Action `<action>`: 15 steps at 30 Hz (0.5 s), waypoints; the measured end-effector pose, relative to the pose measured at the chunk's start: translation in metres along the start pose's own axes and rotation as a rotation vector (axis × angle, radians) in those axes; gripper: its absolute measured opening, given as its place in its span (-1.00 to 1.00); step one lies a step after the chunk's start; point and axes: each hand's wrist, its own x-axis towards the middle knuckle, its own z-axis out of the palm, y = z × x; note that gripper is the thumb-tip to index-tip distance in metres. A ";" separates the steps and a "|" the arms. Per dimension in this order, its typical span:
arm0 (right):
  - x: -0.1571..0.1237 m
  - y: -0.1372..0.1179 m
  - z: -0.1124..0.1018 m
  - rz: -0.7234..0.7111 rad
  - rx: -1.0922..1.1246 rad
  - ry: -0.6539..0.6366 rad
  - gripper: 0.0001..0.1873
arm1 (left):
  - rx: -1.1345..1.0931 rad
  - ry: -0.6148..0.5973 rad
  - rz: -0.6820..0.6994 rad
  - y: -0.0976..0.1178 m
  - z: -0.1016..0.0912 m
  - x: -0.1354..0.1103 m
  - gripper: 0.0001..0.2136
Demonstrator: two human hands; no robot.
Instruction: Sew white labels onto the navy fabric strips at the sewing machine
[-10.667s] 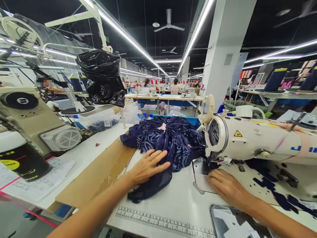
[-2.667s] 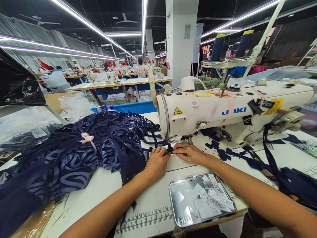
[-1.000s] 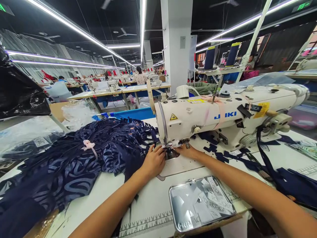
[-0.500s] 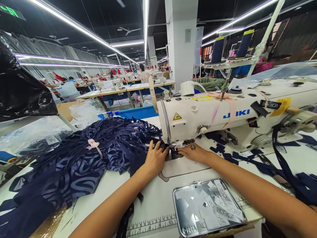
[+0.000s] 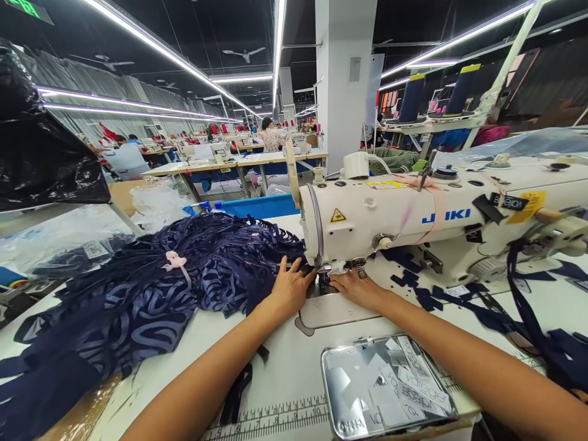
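Observation:
A white JUKI sewing machine [image 5: 413, 220] stands on the white table [image 5: 285, 373]. My left hand [image 5: 290, 286] lies flat with fingers stretched on navy patterned fabric [image 5: 151, 294], just left of the needle. My right hand [image 5: 356, 288] rests on the machine bed right of the needle, fingers pressed down on the small piece under the presser foot; what lies beneath them is hidden. The fabric is heaped to the left and carries a small pink bow [image 5: 177, 262].
A metal tray [image 5: 386, 383] of woven labels sits at the front edge. Navy strips [image 5: 514, 306] trail to the right of the machine. A black plastic bag [image 5: 41, 153] hangs at left. Other workstations and people sit far behind.
Both hands have stayed at the needle, shifting slightly away from me. The view has drifted a little to the left.

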 end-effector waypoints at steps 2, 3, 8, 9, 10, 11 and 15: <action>0.000 -0.003 -0.002 0.060 0.023 -0.037 -0.69 | -0.008 -0.011 0.002 -0.001 0.000 0.003 -0.54; 0.000 -0.004 -0.002 0.084 0.034 -0.047 -0.70 | -0.009 -0.017 0.003 -0.002 0.001 0.004 -0.53; 0.002 -0.007 0.001 0.123 0.028 -0.016 -0.72 | -0.007 -0.035 0.013 -0.004 0.002 0.010 -0.54; 0.002 -0.007 0.002 0.120 0.022 -0.001 -0.73 | -0.010 -0.034 0.014 -0.004 0.002 0.011 -0.55; 0.003 -0.007 0.003 0.118 0.018 0.013 -0.73 | -0.012 -0.033 0.013 -0.004 0.002 0.011 -0.57; 0.003 -0.008 0.004 0.117 0.016 0.021 -0.74 | -0.013 -0.031 0.012 -0.004 0.002 0.012 -0.59; 0.004 -0.008 0.009 0.125 0.002 0.041 -0.74 | -0.012 -0.030 -0.003 -0.003 0.003 0.014 -0.62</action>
